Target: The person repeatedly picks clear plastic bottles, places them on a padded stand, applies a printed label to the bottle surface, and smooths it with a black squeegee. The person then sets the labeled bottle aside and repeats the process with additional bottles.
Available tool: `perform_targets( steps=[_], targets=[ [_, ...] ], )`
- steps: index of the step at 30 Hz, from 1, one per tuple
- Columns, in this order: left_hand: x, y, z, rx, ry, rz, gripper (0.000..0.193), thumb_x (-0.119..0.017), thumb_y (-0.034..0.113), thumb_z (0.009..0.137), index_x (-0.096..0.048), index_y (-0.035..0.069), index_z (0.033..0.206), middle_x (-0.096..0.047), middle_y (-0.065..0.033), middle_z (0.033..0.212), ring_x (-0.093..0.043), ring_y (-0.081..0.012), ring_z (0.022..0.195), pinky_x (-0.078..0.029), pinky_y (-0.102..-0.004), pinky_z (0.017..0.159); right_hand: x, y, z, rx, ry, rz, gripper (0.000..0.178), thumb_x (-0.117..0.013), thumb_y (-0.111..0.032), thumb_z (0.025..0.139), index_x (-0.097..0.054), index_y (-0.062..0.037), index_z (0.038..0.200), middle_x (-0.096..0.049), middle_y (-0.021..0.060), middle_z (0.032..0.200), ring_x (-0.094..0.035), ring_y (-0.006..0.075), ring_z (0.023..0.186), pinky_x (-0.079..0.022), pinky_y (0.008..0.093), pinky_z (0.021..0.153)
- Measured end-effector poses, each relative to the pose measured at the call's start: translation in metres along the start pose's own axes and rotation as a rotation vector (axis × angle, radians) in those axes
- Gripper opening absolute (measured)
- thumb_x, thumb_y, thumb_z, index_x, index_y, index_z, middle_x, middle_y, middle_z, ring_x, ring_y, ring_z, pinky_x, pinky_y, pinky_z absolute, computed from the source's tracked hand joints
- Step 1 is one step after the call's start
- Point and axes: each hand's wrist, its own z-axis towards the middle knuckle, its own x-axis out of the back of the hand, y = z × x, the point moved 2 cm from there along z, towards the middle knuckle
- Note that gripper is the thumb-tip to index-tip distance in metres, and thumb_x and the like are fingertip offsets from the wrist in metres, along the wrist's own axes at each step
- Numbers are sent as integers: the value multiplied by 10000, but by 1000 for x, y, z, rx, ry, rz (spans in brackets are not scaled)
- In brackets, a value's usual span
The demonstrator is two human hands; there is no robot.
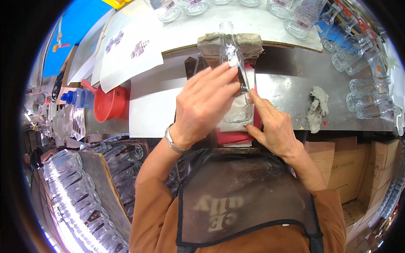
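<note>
A clear glass bottle point(239, 110) lies with its neck on a folded grey cloth point(252, 43) and its base toward me. My right hand point(273, 127) holds it near the base, thumb and forefinger against the glass on the right. Over the middle of the bottle, my left hand point(204, 98) lies with fingers stretched out, slightly blurred, and hides part of the glass. A dark patch shows on the bottle beside the left fingertips. Under the bottle are white paper and a red pad point(236, 137).
A red dipper point(110, 103) and a blue plastic bottle point(79, 98) stand left. Printed sheets point(130, 46) lie at upper left. A crumpled grey rag point(317, 109) and several glass bottles point(368, 85) are right. More bottles point(74, 185) fill the lower left; cardboard boxes point(350, 168) stand lower right.
</note>
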Motion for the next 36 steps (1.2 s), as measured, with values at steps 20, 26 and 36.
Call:
perform_targets(
  steps=[20,26,36],
  targets=[
    [-31,-23,-4,336,-23,-337,520,-748,119,854,-638,104,1362,-492,-175,1495,-548,-329,1309,-449,-423,1078,6,6,43,-250,78,500,544,-731,-266,893,-562,47,1305,-709,225,1102,-719,270,842,-553,369,772],
    [-32,-25,-4,351,-23,-334,511,-749,128,850,-645,100,1350,-505,-164,1484,-551,-317,1307,-449,-421,1079,4,4,43,-256,51,518,494,-704,-166,936,-518,37,1346,-666,152,1197,-585,30,589,-468,229,583],
    [-37,-28,-11,417,64,-486,623,-779,133,822,-576,79,1408,-495,-212,1469,-567,-325,1280,-489,-397,1021,0,14,37,-313,21,641,530,-679,-210,974,-486,21,1410,-643,161,1259,-598,49,643,-474,221,592]
  ],
)
